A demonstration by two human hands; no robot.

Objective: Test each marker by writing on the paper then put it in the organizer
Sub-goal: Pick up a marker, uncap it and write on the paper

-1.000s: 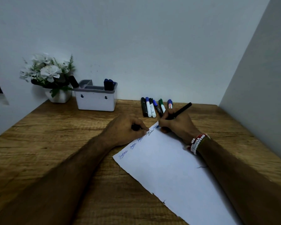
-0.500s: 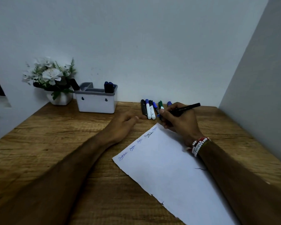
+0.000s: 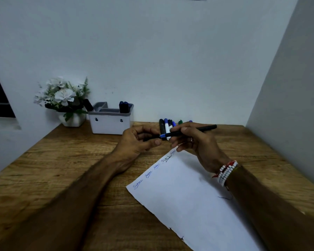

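— While the right hand point(image 3: 194, 144) grips it, where is the marker point(image 3: 192, 130)?
— Held level above the table point(image 3: 62, 169), blue tip at nine o'clock, close to the left hand point(image 3: 136, 142), whose curled fingers pinch a dark cap point(image 3: 150, 138).
— And the paper point(image 3: 188, 196)?
— At six o'clock under both hands, scribbles along its top edge.
— Anything farther out?
— A row of loose markers point(image 3: 166, 126) at twelve o'clock; the organizer point(image 3: 110, 122) at ten, markers standing in it, flowers point(image 3: 62, 95) beside.

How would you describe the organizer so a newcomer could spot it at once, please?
Look at the far edge of the wooden table, by the wall. Right of the flower pot stands the organizer: a white box with a grey rim, two dark holes in its front.
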